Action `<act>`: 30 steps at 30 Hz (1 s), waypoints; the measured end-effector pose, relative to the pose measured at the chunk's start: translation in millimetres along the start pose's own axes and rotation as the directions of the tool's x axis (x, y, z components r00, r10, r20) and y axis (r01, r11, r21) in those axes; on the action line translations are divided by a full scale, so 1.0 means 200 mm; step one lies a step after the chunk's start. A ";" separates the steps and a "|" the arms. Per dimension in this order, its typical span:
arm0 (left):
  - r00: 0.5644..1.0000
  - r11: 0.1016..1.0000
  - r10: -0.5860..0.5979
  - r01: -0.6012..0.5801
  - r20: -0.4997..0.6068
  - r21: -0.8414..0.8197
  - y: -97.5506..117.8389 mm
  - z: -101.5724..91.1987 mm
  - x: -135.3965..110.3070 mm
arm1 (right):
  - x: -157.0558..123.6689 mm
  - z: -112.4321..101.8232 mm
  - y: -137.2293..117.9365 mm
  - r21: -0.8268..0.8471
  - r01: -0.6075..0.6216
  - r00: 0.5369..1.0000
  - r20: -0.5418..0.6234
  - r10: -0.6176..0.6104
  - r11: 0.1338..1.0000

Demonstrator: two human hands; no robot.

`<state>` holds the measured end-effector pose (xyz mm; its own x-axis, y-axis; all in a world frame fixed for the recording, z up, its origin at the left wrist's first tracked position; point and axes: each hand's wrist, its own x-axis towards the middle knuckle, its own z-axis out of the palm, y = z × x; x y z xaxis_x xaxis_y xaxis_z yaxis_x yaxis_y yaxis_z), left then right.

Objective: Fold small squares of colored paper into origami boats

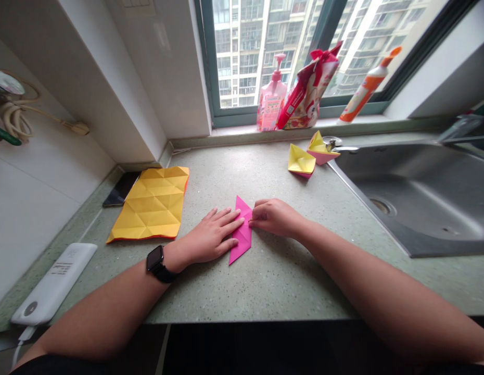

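Note:
A pink folded paper [242, 234] lies flat on the speckled green countertop [265, 281]. My left hand [208, 237], with a black watch at the wrist, rests flat on the paper's left side, fingers stretched out. My right hand [275, 217] has its fingers curled, pressing on the paper's right edge. Two finished yellow and pink paper boats [301, 161] [320, 148] sit farther back near the sink.
A creased yellow paper stack [154, 204] lies to the left, beside a dark phone [121, 188]. A white power bank [54, 284] sits at the near left. A steel sink [417, 198] is on the right. The windowsill holds a pink pump bottle [271, 101], a red bag [310, 88] and an orange bottle [365, 88].

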<state>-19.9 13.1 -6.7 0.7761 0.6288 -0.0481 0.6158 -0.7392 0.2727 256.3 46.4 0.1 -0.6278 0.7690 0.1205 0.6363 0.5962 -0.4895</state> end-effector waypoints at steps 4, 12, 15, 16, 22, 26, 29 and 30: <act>0.999 1.000 0.028 -0.028 -0.018 -0.004 0.00 0.00 -0.01 | 0.00 0.00 0.00 0.007 -0.006 1.000 0.005 0.006 1.000; 1.000 0.999 0.020 -0.020 0.004 -0.044 0.00 -0.02 -0.02 | 0.00 0.03 0.02 -0.028 -0.148 0.979 -0.147 0.143 0.989; 1.000 0.998 0.018 -0.019 -0.019 -0.057 0.00 -0.02 -0.02 | 0.00 0.05 0.02 -0.025 -0.173 0.973 -0.158 0.167 0.985; 0.999 0.998 0.020 -0.022 -0.035 -0.063 0.00 -0.02 -0.02 | 0.00 0.05 0.02 -0.023 -0.185 0.970 -0.166 0.179 0.982; 0.991 0.994 -0.011 -0.003 -0.132 -0.106 0.01 -0.01 -0.03 | 0.00 0.08 0.02 0.015 -0.225 0.954 -0.198 0.223 0.974; 0.988 0.990 -0.027 0.005 -0.153 -0.141 0.02 -0.01 -0.03 | 0.01 0.07 0.02 0.129 -0.201 0.960 -0.173 0.221 0.971; 0.988 0.988 -0.003 -0.020 -0.152 -0.153 0.03 -0.02 -0.03 | 0.02 0.06 0.04 0.265 -0.180 0.958 -0.170 0.229 0.947; 0.988 0.988 0.009 -0.033 -0.156 -0.153 0.03 -0.02 -0.03 | 0.03 0.05 0.04 0.319 -0.173 0.958 -0.163 0.234 0.932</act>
<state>-20.9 5.4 -0.9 0.7510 0.6519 0.1052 0.5613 -0.7141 0.4183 253.8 53.0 -12.3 -0.3798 0.9142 0.1417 0.5588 0.3487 -0.7524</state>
